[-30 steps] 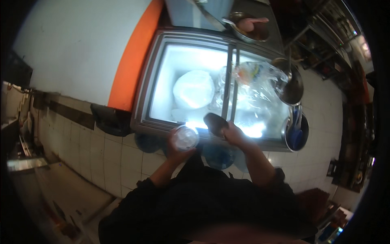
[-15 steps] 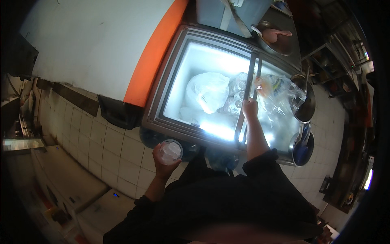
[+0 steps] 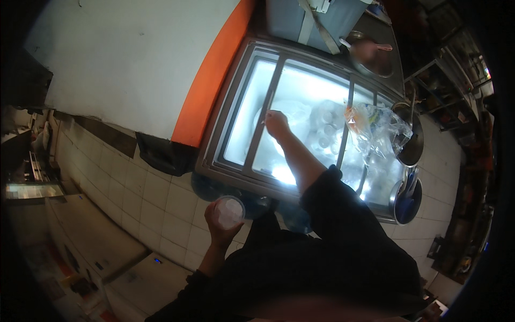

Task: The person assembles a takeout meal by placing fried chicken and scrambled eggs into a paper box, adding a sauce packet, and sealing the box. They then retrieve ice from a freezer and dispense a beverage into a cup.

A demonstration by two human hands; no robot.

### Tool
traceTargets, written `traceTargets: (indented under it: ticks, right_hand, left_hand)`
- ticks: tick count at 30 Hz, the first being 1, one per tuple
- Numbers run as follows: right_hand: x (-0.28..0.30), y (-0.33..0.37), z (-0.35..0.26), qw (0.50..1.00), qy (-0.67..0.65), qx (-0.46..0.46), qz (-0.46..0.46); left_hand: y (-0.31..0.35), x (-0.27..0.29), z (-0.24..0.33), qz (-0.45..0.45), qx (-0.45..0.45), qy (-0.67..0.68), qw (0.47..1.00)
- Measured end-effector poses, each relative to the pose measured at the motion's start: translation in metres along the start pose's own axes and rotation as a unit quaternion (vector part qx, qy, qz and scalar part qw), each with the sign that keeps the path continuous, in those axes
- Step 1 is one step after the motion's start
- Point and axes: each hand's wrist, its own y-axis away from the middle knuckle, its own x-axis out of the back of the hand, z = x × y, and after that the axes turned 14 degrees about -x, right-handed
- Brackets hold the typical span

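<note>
My left hand (image 3: 219,231) is wrapped round a clear cup (image 3: 229,211) filled with ice, beside the near left corner of the chest freezer (image 3: 210,161). My right hand (image 3: 277,124) grips the edge frame of the sliding glass lid (image 3: 257,142), with its arm stretched across the glass. Just a narrow gap shows at the freezer's left end. Under the glass, a pale plastic bag and several round clear containers (image 3: 327,131) appear blurred by glare. A crumpled clear plastic bag (image 3: 375,129) rests on the right part of the top.
Metal pans (image 3: 412,142) and a pot (image 3: 406,206) sit along the freezer's right end. Beyond it are a grey bin (image 3: 327,21) and a metal bowl (image 3: 370,59). An orange-edged white panel (image 3: 145,70) stands left. Blue bottles (image 3: 209,186) are below the freezer's front edge.
My right hand has slid the glass lid leftward, covering most of the freezer opening. My left hand still holds the cup of ice, almost unmoved.
</note>
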Motion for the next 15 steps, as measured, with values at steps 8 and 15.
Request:
traceTargets:
  ticks: [8, 15]
  right_hand:
    - [-0.032, -0.004, -0.062, 0.997, -0.009, 0.016, -0.073]
    - [-0.044, -0.015, -0.072, 0.979, -0.104, -0.003, -0.174]
  left_hand:
    - [0.015, 0.012, 0.013, 0.010, 0.012, -0.040, 0.999]
    - [0.009, -0.027, 0.018, 0.014, -0.030, 0.079, 0.996]
